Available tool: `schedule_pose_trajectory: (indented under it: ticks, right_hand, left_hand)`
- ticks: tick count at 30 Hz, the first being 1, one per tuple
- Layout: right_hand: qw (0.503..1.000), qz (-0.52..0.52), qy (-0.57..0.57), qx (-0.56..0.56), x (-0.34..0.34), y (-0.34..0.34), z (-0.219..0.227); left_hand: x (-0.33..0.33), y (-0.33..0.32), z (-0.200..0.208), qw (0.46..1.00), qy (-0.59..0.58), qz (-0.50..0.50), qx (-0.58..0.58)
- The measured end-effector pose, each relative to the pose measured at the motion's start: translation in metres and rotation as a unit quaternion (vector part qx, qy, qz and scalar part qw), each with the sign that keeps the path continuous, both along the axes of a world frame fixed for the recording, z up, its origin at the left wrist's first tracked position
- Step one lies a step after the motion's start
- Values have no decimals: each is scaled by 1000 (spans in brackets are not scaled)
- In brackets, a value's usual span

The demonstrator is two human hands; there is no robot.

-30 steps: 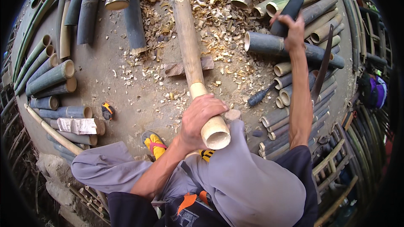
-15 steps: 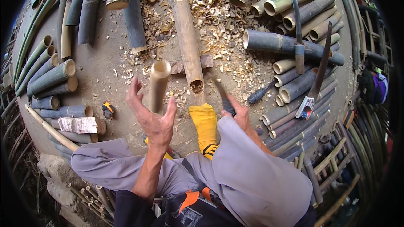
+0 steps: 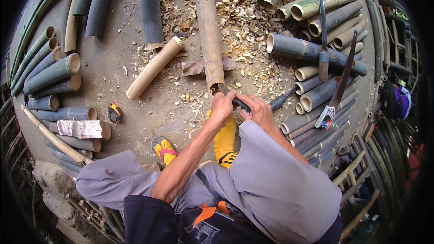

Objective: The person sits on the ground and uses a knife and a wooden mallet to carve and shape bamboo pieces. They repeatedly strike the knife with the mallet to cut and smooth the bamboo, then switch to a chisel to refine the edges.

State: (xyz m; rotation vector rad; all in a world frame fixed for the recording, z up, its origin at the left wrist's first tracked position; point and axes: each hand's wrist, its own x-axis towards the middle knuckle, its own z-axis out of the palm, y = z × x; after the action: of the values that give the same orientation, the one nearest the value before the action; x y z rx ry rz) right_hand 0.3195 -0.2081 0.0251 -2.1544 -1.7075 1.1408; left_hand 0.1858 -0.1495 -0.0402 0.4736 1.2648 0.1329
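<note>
A long tan bamboo tube (image 3: 210,40) lies pointing at me, propped on a low block (image 3: 193,68), with its cut near end just beyond my hands. My right hand (image 3: 259,112) is closed round the dark handle of a knife (image 3: 244,105). Against it, my left hand (image 3: 221,108) is closed at the front of the handle and the blade's base. The blade reaches the tube's open end; its tip is partly hidden there. My foot in a yellow sock (image 3: 224,140) is under the near end. A shorter pale bamboo piece (image 3: 154,68) lies on the ground to the left.
Bamboo shavings (image 3: 246,31) cover the ground ahead. Cut bamboo tubes lie in rows at left (image 3: 54,74) and right (image 3: 312,99). A billhook (image 3: 323,40), a saw (image 3: 341,81) and a dark-handled tool (image 3: 283,99) rest at right; a tape measure (image 3: 115,113) is at left.
My left hand has come from the left, open, to close on the knife beside my right hand. The short bamboo piece, upright before, now lies on its side. The blade has met the tube's end.
</note>
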Motion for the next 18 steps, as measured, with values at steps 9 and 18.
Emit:
schedule_pose_trajectory:
  ticks: [9,18]
  right_hand:
    - [871,430,-218,96,17,94,22]
    - [996,30,-78,-5,4,21,19]
  left_hand:
    - [7,-17,4,800,-371,442,-163]
    - [9,9,19,987,-106,62,-103]
